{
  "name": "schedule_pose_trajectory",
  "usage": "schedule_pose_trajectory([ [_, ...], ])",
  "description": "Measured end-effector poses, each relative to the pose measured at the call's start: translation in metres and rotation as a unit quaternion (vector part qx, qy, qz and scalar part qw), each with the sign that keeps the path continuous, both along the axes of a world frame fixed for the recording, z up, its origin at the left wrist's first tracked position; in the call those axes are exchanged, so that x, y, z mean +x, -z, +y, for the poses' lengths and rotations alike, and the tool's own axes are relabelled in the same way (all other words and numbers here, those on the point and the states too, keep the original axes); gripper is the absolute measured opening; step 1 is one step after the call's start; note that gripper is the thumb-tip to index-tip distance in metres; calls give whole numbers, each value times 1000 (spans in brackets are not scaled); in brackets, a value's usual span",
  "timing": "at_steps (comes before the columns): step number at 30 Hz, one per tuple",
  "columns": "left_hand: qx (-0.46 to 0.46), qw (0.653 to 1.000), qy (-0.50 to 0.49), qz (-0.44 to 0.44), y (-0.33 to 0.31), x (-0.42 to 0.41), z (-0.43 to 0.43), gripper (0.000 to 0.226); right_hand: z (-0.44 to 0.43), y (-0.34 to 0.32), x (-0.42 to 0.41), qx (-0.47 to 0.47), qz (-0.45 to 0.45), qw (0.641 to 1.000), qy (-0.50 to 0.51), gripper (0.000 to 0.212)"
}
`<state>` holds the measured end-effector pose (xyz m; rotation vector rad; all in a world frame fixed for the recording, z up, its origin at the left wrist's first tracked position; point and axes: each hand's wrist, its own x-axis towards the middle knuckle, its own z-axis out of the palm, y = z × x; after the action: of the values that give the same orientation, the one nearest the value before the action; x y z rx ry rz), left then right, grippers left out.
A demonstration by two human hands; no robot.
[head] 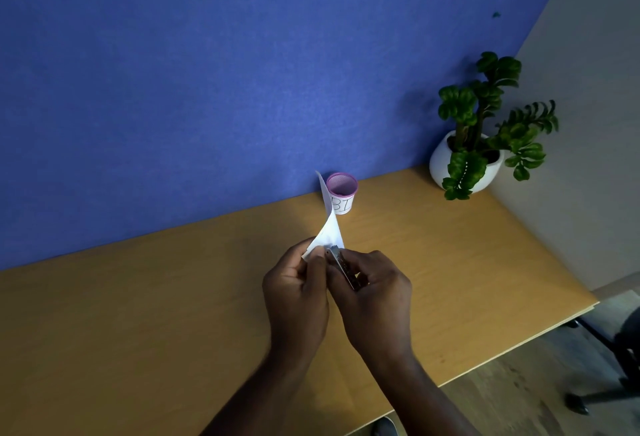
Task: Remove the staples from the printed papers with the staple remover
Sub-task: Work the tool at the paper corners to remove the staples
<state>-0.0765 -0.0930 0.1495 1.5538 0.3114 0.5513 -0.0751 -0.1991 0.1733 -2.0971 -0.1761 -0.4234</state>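
**Now: tear risk at the corner**

Left grip (296, 292) pinches the papers (329, 231) by their near corner, up above the table (138, 314); right grip (374, 292) is curled round the staple remover (341, 267), tip at that corner; staple itself not visible; risks, prob.: a hard pull w/ tip badly seated could rip the sheet; a freed staple could miss the far cup (343, 193).

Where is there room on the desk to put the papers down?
The desk is bare left of the left hand, up to the blue wall. Another bare patch lies right of the right hand, toward the plant pot. Crowded in the middle: hands, papers, staple remover and pink cup.
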Motion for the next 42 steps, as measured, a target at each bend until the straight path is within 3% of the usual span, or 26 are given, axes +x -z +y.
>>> schedule_pose_trajectory([
  [10,9,1000,18,-11,-6,-5,-2,30,1,-6,1,-25,0,1000,9,19],
  [18,-24,999,23,2,-9,-4,-5,28,6,-2,-3,0,-5,1000,29,8],
  [32,-169,984,15,46,-7,0,-3,16,5,10,-2,47,0,998,36,12],
  [42,-144,987,-2,64,-2,0,-7,17,7,7,-1,37,-9,999,28,9],
])
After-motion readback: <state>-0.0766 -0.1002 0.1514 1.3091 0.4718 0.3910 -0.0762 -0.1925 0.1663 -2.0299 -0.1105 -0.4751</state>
